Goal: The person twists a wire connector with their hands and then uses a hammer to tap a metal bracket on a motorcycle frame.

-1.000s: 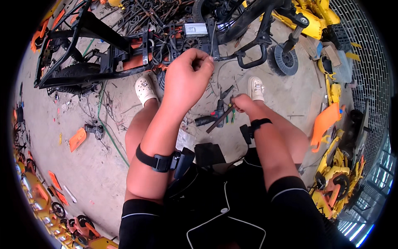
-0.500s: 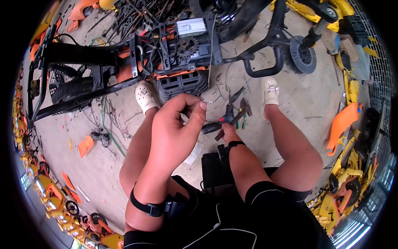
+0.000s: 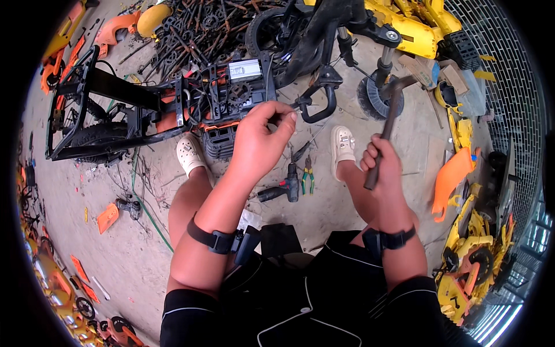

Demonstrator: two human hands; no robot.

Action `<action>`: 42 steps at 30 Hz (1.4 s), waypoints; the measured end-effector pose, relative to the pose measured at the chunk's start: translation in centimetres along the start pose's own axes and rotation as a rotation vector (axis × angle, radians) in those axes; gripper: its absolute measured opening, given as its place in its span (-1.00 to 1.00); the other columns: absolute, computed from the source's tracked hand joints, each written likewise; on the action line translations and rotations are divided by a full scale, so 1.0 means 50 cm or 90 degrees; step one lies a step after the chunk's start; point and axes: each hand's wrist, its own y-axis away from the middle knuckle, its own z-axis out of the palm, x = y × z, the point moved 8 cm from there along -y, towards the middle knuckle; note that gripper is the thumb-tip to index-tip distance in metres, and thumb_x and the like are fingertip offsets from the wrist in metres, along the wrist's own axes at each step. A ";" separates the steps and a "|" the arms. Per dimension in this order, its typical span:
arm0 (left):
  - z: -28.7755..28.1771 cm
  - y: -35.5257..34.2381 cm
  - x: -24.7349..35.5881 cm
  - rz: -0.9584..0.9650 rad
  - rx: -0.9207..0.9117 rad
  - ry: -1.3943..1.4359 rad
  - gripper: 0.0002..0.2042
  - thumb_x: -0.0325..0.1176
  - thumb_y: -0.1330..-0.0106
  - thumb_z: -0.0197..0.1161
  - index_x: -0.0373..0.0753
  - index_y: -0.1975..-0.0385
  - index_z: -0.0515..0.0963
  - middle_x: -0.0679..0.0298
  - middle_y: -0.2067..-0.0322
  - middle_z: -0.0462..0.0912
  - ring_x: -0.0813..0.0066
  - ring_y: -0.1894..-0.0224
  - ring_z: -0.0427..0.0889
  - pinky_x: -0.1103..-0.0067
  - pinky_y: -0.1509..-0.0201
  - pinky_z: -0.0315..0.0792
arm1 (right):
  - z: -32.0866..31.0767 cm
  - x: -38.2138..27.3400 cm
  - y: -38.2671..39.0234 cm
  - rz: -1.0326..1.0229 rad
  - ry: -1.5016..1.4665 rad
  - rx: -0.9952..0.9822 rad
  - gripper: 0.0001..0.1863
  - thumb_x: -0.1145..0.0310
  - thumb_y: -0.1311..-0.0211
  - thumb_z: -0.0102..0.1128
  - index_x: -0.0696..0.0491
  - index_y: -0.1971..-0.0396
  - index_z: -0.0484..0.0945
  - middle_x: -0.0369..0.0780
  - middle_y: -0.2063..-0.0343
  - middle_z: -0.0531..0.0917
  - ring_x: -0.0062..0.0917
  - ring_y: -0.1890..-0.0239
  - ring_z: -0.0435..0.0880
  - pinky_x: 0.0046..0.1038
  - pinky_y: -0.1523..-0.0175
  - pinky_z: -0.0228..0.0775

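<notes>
My right hand [image 3: 381, 162] is closed around the handle of a hammer [image 3: 391, 118], raised above the floor with its head up and away from me. My left hand [image 3: 260, 139] has thumb and forefinger pinched together in front of a black vehicle frame [image 3: 156, 130]. Whatever is between those fingertips is too small to make out. Between my feet on the floor lie a cordless drill [image 3: 289, 185], pliers with green handles [image 3: 308, 178] and a slim dark tool like a screwdriver [image 3: 300, 151].
A silver box [image 3: 244, 70] sits on the frame among cables. Beyond it lies a heap of rusty metal parts [image 3: 196, 29]. Yellow panels [image 3: 404, 34] and an orange panel [image 3: 454, 176] line the right side. Another power tool [image 3: 128, 207] rests at the left.
My right hand has lifted the hammer from beside the drill, up and to the right. My left hand has shifted slightly right and farther away, still pinched. The view has shifted too.
</notes>
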 end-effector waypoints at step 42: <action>0.113 -0.223 -0.008 -0.041 -0.069 0.002 -0.89 -0.47 -0.33 0.41 -0.35 0.22 0.70 0.28 0.39 0.75 0.66 0.36 0.62 0.64 0.25 0.49 | 0.205 -0.215 -0.046 -0.522 0.726 -0.052 -0.55 0.41 -0.39 0.36 0.20 -0.21 0.55 -0.11 0.03 0.76 -0.55 0.02 0.71 -0.49 -0.10 0.54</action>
